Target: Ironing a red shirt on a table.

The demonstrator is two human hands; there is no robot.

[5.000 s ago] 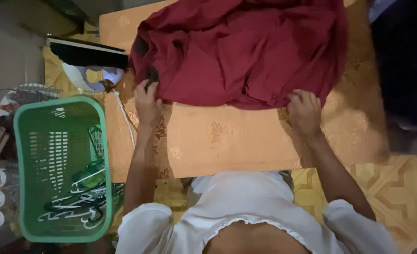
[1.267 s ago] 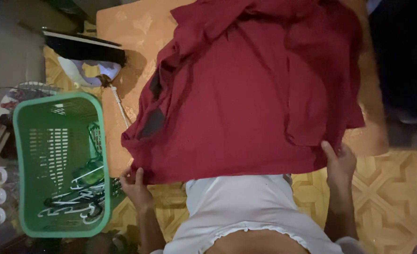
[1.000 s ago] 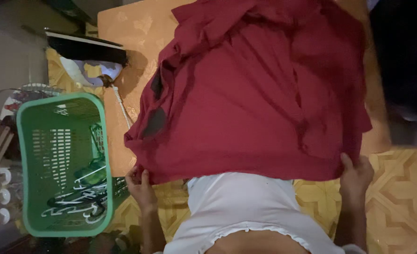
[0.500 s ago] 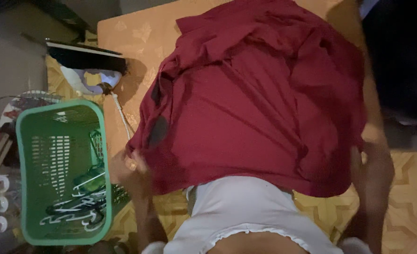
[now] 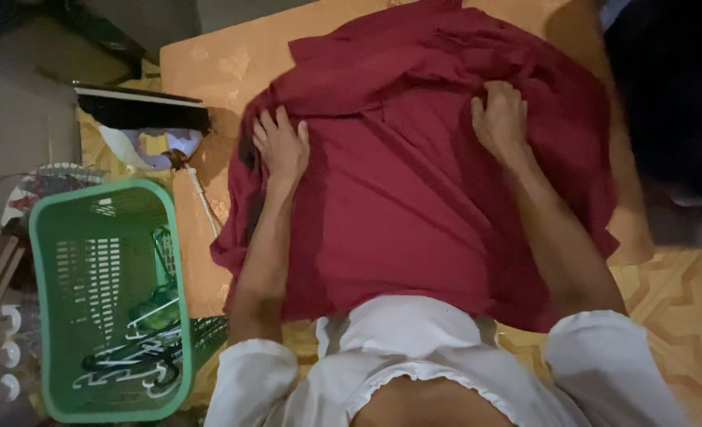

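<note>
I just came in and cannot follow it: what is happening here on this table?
A person in a white top has spread a dark red garment over an orange table. Both hands lie flat on the cloth, the left hand near its left edge, the right hand further up. A green basket holding hangers stands to the left.

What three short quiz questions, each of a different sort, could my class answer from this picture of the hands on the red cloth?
1. True or false: both hands lie on the red garment.
2. What lies inside the green basket: A) hangers, B) folded towels, C) shoes?
3. Fill in: the garment is spread over an ______-coloured padded surface.

Key
1. True: the left hand lies flat and the right hand presses with bent fingers.
2. A: hangers lie at the basket's near end.
3. Orange.
</note>
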